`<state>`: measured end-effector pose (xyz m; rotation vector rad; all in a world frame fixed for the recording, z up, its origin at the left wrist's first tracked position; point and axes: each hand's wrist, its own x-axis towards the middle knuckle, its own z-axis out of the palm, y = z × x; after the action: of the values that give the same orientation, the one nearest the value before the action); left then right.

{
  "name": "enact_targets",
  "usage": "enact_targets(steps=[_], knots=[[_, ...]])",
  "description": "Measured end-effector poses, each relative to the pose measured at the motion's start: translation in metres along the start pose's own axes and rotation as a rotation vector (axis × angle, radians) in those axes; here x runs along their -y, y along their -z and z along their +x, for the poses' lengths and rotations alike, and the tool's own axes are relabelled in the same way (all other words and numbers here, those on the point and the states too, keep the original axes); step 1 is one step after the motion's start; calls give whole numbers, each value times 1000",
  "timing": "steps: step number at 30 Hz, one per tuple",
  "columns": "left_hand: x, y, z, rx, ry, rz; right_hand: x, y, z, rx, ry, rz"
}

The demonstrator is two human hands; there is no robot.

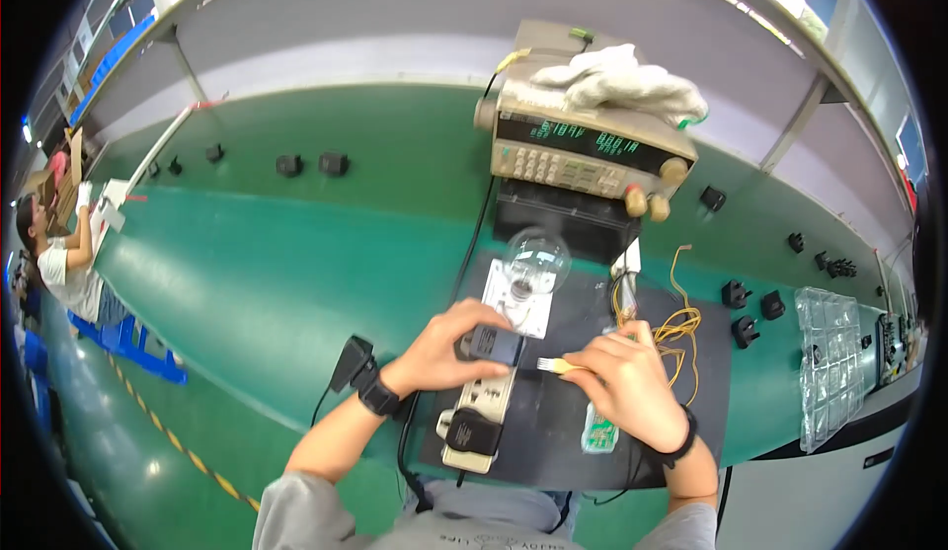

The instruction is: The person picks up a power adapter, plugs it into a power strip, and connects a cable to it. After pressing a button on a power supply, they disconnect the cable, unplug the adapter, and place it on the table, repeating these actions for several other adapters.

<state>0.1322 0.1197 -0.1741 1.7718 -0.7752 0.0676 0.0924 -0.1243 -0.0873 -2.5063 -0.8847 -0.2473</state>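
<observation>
A small black power adapter (496,345) is gripped between the thumb and fingers of my left hand (444,348), above a cream power strip (462,459). Just to its right, my right hand (624,380) pinches a white and yellow USB plug (555,364), its end pointing at the adapter with a small gap between them. Another black adapter (472,433) sits on the near part of the strip. Below my right hand, a green circuit board (598,433) lies on the dark mat (553,432). Yellow wires (677,328) are looped beyond that hand.
A beige bench instrument (583,150) with a lit display stands at the back, white gloves (627,86) on top. Before it is a clear glass bulb (538,257). Black adapters (736,294) and a clear plastic tray (829,367) lie right. A co-worker (74,264) sits far left.
</observation>
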Motion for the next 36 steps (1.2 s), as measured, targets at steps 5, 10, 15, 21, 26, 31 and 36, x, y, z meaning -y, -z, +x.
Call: enact_targets(steps=[5,10,15,21,26,31,36], knots=[[-28,0,3,-342,-156,-307,29,-11,-42,72,-20,103],[-37,-13,0,-85,-222,-182,34,-39,-53,-57,-35,217],[-34,-16,-4,-15,-292,-54,41,-47,-56,-90,-36,202],[-41,-17,-1,69,-295,16,48,-50,-55,-171,15,89],[-15,-5,8,-376,-199,120,17,-4,-34,-10,-27,26],[65,29,21,-733,285,366,-118,51,24,33,-346,-432],[115,44,85,-841,358,566,-300,27,74,5,-352,-399]])
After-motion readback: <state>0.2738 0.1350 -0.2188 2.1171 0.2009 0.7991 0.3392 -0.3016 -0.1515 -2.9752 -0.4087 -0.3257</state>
